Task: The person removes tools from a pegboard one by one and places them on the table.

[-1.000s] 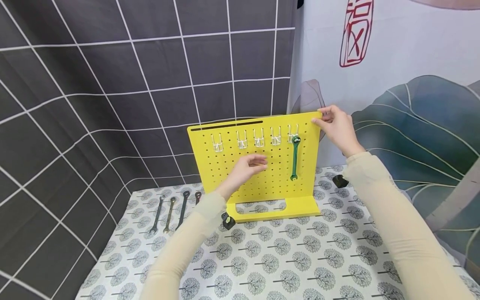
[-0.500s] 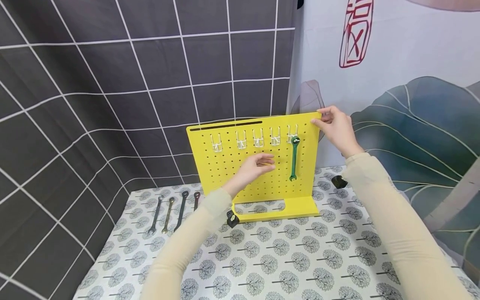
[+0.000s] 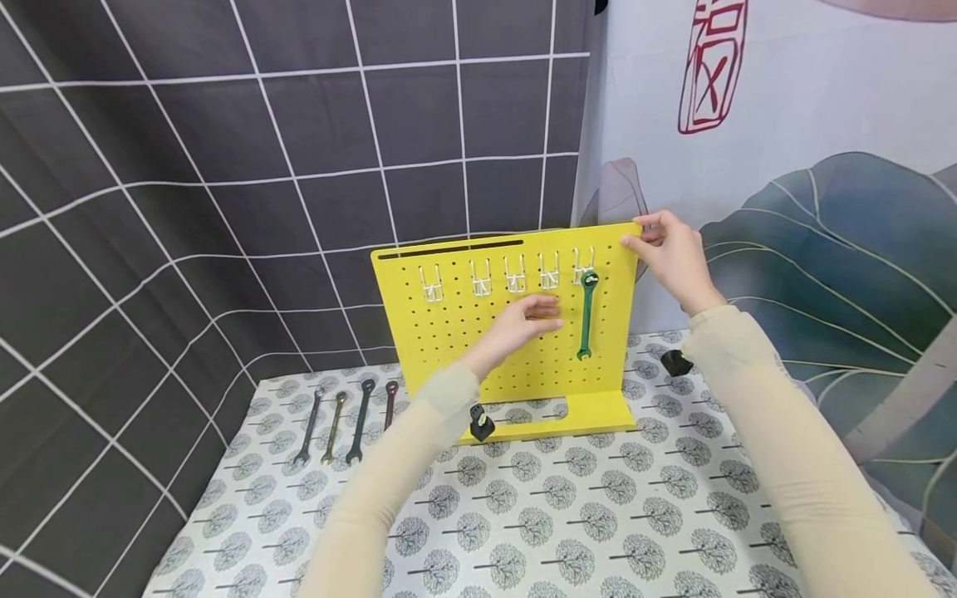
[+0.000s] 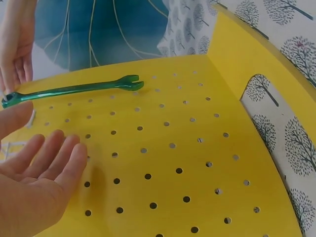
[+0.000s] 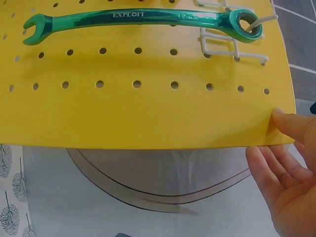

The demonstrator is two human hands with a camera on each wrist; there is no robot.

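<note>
A yellow pegboard (image 3: 449,332) stands upright on the table, bearing a row of white wire hooks (image 3: 516,276). From the rightmost hook hangs a green combination wrench (image 3: 586,320) by its ring end, its open end pointing down. My right hand (image 3: 670,257) pinches the board's upper right corner; in the right wrist view the thumb lies on the front face and the fingers are behind the edge. Close before the board, left of the wrench, is my left hand (image 3: 519,328), holding nothing. The left wrist view shows its fingers (image 4: 64,160) loosely bent and apart from the wrench.
Several more wrenches (image 3: 362,422) lie side by side on the table left of the board. The cloth (image 3: 568,507) has a tree print. A dark grid-patterned curtain (image 3: 321,166) hangs behind and to the left, a pale printed one (image 3: 807,108) to the right.
My left hand has moved right and slightly up across the board's front, closer to the green wrench. My right hand stays at the corner, and the wrench hangs as before.
</note>
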